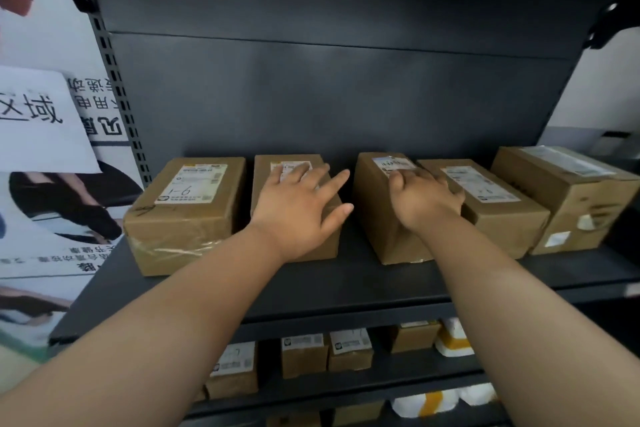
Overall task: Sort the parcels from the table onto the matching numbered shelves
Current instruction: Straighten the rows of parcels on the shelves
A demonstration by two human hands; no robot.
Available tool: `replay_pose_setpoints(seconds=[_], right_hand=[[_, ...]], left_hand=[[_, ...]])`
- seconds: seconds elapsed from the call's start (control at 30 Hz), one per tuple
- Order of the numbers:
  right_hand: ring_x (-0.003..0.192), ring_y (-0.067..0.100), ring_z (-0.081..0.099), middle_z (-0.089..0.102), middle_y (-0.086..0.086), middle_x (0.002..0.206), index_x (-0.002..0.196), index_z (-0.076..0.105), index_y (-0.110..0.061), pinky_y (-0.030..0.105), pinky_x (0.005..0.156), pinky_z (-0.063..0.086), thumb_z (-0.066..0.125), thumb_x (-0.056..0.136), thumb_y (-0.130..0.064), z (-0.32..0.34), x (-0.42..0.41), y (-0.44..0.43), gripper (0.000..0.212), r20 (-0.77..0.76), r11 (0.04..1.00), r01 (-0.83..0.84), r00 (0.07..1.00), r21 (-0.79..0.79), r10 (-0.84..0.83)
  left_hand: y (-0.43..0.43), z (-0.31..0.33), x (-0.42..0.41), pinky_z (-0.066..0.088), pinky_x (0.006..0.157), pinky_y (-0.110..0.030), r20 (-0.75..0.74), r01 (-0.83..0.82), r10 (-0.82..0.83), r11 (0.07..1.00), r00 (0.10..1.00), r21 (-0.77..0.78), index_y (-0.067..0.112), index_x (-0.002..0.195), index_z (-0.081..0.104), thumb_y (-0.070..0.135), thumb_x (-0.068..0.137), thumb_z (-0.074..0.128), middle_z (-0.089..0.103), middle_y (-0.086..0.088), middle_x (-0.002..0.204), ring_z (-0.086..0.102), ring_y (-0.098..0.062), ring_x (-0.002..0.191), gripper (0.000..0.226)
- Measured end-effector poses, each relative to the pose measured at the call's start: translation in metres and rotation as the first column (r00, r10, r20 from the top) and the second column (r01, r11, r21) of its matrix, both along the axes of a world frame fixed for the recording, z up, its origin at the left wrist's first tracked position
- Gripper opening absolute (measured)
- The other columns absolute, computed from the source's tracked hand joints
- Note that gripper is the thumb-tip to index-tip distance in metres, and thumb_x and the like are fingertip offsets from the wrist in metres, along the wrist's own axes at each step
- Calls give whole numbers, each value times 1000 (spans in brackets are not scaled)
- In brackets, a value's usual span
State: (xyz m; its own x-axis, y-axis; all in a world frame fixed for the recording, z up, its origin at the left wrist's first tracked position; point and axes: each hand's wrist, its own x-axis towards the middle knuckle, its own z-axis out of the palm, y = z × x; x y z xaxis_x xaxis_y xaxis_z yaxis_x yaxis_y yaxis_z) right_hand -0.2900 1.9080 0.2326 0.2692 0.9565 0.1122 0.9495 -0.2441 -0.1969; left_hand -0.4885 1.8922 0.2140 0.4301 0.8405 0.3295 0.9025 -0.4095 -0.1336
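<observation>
Several brown cardboard parcels stand in a row on a dark metal shelf [346, 282]. The leftmost parcel [187, 215] bears a label marked 9-1. My left hand [298, 208] lies flat with fingers spread on top of the second parcel [329, 239]. My right hand [422, 198] rests on top of the third parcel [377, 204], fingers curled over its right edge where it meets the fourth parcel [498, 208]. A larger fifth parcel [571, 198] stands at the far right. Neither parcel is lifted off the shelf.
Lower shelves hold small cardboard boxes [349, 350] and white-and-yellow bags [453, 340]. A perforated upright post [119, 94] borders the shelf on the left, with printed posters [45, 121] beyond it. A gap separates the second and third parcels.
</observation>
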Motion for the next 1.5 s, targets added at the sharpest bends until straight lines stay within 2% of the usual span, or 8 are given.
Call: replay_pose_setpoints(seconds=[0.1,0.23,0.37,0.53,0.77,1.03,1.33,1.5], right_hand=[[132,30,34,40,10,146,139,43,-22,55,105,27,12,99,-37,7,2,9,53,-61,1000,-20,998,-17,19],[141,29,21,24,3,157,148,29,-30,53,104,25,15,101,-39,6,-2,20,50,-24,989,-125,992,-77,123],[137,29,26,26,2,156,150,23,-31,50,102,29,18,102,-36,7,5,25,49,-6,963,-260,966,-74,260],[145,29,18,12,1,161,153,14,-33,48,115,22,22,101,-44,20,65,24,53,21,926,-375,927,42,375],[148,27,-10,-10,-2,162,152,0,-41,57,117,0,20,98,-59,-1,143,0,59,209,899,-302,902,-316,377],[149,20,0,4,-4,162,154,8,-28,51,118,4,9,102,-47,-19,128,14,56,0,946,-294,955,-138,297],[149,27,-1,4,2,162,154,8,-21,57,117,2,13,104,-42,-16,97,30,55,-19,971,-193,981,-143,192],[148,23,-10,-2,-1,162,154,6,-24,54,118,-2,11,103,-44,-3,123,18,56,84,982,-172,983,72,166]], left_hand=[[3,-3,26,10,118,-51,-34,-6,6,1000,999,-11,39,152,1,62,92,6,14,3,161,11,-22,148,64],[6,-5,53,8,118,-52,-51,-37,36,999,998,-19,36,152,5,63,94,11,16,5,161,14,-22,147,65],[3,-8,71,5,118,-54,-86,-90,88,996,992,-11,30,153,11,64,95,19,23,7,158,19,-19,146,68],[2,-7,86,6,118,-55,-66,-142,143,990,988,14,31,150,22,61,95,24,26,7,157,24,-19,145,62],[13,-5,136,5,118,-54,-60,-114,112,993,992,-42,32,153,-1,55,99,20,9,2,162,13,-25,147,62],[19,-9,117,3,119,-52,-58,-59,57,998,997,-35,34,153,8,40,103,25,9,9,161,16,-19,147,53],[17,-4,117,0,117,-56,-94,-44,40,998,995,-34,35,152,9,41,102,26,11,9,161,18,-19,146,53],[19,8,132,-1,117,-58,-78,-33,32,999,996,-12,39,152,5,57,97,23,11,6,161,13,-20,148,60]])
